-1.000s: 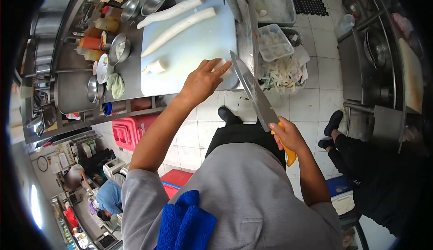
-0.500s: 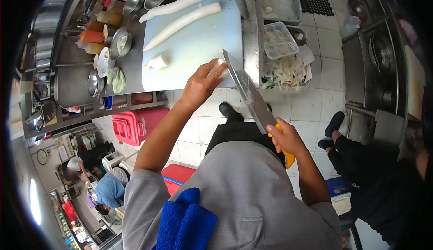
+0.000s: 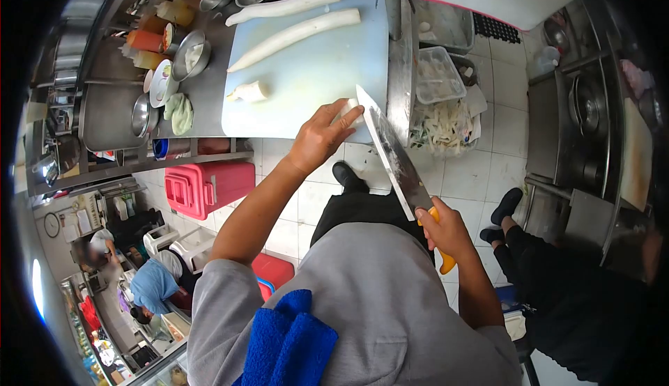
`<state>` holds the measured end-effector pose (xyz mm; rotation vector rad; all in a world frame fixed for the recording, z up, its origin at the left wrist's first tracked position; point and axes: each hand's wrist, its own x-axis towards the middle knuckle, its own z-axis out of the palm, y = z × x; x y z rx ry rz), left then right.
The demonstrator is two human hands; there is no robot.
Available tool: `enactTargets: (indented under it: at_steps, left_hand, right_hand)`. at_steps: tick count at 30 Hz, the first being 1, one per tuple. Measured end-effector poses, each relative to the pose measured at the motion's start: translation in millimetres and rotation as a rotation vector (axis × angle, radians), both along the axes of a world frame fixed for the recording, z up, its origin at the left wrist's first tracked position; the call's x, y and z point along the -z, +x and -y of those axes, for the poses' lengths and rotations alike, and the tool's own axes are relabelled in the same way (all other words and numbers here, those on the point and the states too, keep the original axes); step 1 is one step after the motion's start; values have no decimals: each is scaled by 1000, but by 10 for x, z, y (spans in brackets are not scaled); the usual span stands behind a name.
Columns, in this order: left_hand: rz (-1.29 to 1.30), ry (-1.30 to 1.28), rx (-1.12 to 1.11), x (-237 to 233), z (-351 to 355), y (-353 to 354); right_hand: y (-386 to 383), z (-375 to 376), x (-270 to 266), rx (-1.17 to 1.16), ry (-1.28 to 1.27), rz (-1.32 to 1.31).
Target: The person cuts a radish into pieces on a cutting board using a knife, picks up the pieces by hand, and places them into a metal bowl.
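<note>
A pale blue cutting board (image 3: 320,72) is laid on a steel counter (image 3: 402,100), and across its far half two long, peeled white roots (image 3: 296,40) are set side by side at a slant. A shorter root end (image 3: 249,92) is left near the board's left edge. At the near edge, towards the right corner, a small white piece (image 3: 346,113) is clasped between the fingers and thumb of the left hand (image 3: 322,135). By the right hand (image 3: 444,229), closed around its yellow handle, a broad knife (image 3: 397,159) is held with its tip just beside that piece; whether the two are touching cannot be told. To the left, the counter is lined with a metal bowl (image 3: 191,56), an orange sauce bottle (image 3: 144,40) and a crumpled pale green cloth (image 3: 179,113). To the right of the counter, a tub of peelings (image 3: 446,128) is placed below a clear plastic box (image 3: 439,76). The white-tiled floor (image 3: 456,177) is shared with a pink lidded bin (image 3: 209,185). At the right, a person in black (image 3: 571,295) is partly seen; at the lower left, a person in a blue top (image 3: 155,286) is seen bent over.
</note>
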<state>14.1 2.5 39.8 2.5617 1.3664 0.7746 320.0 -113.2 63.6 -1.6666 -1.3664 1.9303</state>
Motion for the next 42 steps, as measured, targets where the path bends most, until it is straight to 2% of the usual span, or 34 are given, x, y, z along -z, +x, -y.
enactTargets:
  at_steps: [13,26,41,42]
  left_hand:
    - [58,72,49,19,-22,-17]
    - [78,4,46,17,-10,-24]
    - [62,83,57,28,-32,-16]
    - [64,78,58,36,-25,-18]
  right_hand:
    - [35,-69,-162,-35,19,67]
    - [29,-125,-199,-87,55,130]
    - [-56,-164,-163,-55,91,116]
    - [-64,-160,-155,60,57,111]
